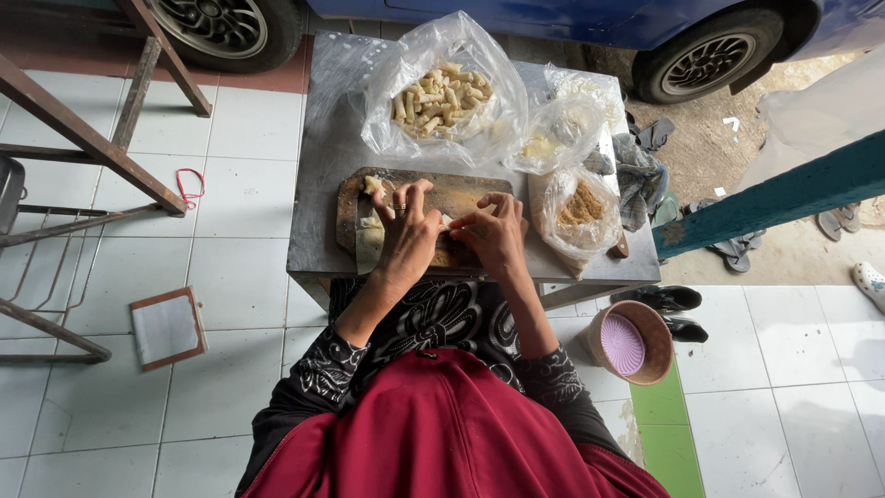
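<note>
My left hand (407, 231) and my right hand (493, 232) rest side by side on a dark wooden board (458, 192) on a small grey metal table (323, 184). Their fingers press down on a pale wrapper (371, 242) that lies on the board. Part of it shows to the left of my left hand, with a small lump of filling (373, 185) at the board's far left. What lies under my palms is hidden. A clear bag of finished pale rolls (441, 97) stands open behind the board.
Two more clear bags (579, 210) (553, 138) with crumbly filling sit at the table's right. A round basket (632, 343) stands on the tiled floor at right, near shoes. A wooden frame (92, 148) and car wheels (221, 28) lie left and behind.
</note>
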`<state>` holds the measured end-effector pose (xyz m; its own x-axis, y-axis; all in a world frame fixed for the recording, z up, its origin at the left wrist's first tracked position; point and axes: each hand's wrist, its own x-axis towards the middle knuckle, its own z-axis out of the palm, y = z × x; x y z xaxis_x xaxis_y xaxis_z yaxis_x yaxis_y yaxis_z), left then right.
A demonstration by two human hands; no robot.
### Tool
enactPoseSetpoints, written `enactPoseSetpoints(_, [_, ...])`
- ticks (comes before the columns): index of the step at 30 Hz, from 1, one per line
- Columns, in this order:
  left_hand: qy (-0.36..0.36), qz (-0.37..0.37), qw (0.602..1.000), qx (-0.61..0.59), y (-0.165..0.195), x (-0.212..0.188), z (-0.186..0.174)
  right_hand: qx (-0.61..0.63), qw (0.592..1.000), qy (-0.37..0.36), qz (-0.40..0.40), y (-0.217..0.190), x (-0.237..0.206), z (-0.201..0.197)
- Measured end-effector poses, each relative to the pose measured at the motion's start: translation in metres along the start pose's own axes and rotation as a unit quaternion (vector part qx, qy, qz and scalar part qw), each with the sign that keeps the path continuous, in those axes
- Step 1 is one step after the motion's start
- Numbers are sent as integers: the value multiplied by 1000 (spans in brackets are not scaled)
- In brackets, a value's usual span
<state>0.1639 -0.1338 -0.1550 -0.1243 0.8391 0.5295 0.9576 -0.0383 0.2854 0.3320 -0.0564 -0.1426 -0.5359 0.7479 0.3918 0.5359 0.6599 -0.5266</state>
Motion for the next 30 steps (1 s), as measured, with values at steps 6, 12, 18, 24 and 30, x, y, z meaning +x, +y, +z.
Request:
enactPoseSetpoints(6, [20,-51,995,-80,2,1,0,-25,999,-9,35,-8,10,-2])
enactPoseSetpoints(12, [-41,-74,996,-8,9,14,1,-48,997,-15,63,-21,14,-2])
enactPoseSetpoints(18, [-13,-94,995,-11,4,26,-2,-84,993,-27,78,-21,24,6])
enactPoseSetpoints(24, [17,-108,994,-15,2,31,-1,-24,997,-9,72,-15,30,-5])
enactPoseSetpoints(30, [41,-103,993,-45,-3,26,-6,-6,998,22,-56,-25,17,-12])
